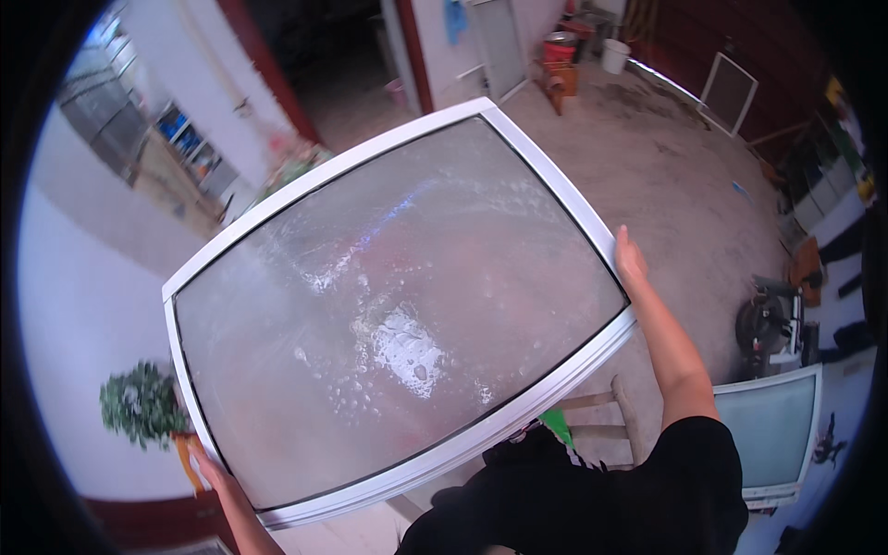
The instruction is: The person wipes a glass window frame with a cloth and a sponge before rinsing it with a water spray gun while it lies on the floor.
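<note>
A large white-framed window sash (563, 186) with a wet, textured glass pane (444, 257) spans the middle of the view, tilted and lifted off the floor. Its right side is gripped by my right hand (630, 257), the thumb lying along the outer edge of the frame. At the lower left, my left hand (208, 468) holds the opposite side of the frame, its fingers partly hidden. Water drops and a bright reflection show on the glass near its centre.
A potted plant (142, 402) stands left, near my left hand. A wooden chair (624, 416) is below the frame's right corner. Another white-framed pane (770, 433) leans lower right. A framed screen (728, 94), a white bucket (615, 55) and red containers (559, 50) stand farther off.
</note>
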The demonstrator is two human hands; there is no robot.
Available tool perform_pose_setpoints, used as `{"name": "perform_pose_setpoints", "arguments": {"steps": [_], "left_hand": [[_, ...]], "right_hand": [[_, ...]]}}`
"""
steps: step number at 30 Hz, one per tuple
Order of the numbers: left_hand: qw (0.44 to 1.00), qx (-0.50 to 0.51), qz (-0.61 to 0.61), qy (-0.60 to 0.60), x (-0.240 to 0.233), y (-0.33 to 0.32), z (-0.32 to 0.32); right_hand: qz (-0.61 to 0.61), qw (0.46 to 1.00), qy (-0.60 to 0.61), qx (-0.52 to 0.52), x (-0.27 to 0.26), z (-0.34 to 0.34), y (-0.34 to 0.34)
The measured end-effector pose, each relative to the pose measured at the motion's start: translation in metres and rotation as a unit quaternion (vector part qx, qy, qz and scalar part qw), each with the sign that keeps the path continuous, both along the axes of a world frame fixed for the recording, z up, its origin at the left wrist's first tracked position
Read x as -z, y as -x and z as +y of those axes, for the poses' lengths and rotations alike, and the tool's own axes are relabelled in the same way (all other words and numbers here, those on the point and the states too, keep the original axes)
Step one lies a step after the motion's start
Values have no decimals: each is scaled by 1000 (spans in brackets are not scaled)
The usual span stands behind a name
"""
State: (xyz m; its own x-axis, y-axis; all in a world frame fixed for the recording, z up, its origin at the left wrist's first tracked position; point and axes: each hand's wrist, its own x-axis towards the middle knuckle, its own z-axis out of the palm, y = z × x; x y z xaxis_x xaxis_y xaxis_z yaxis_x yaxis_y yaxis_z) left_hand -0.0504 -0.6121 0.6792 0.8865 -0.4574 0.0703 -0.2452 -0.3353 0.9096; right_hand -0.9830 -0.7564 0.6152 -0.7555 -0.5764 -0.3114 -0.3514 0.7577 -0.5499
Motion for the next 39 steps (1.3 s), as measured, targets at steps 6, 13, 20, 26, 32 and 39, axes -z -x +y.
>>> {"name": "perform_pose_setpoints", "arguments": {"steps": [6,13,20,26,32,39], "left_hand": [[985,143,73,-64,31,109,-267],[951,275,-20,-137,2,299,-502],[910,365,-120,-159,12,491,-673],[853,475,-103,-188,41,703,-792],[809,531,-146,-207,35,904,-824],[809,535,-125,-210,73,1094,-902]], "right_hand": [[51,986,4,157,-27,23,112],[49,949,1,311,-18,93,181],[70,907,23,414,-16,111,215],[102,857,18,505,34,169,274],[82,817,-6,571,69,191,346],[57,822,-43,566,47,153,502]]}}
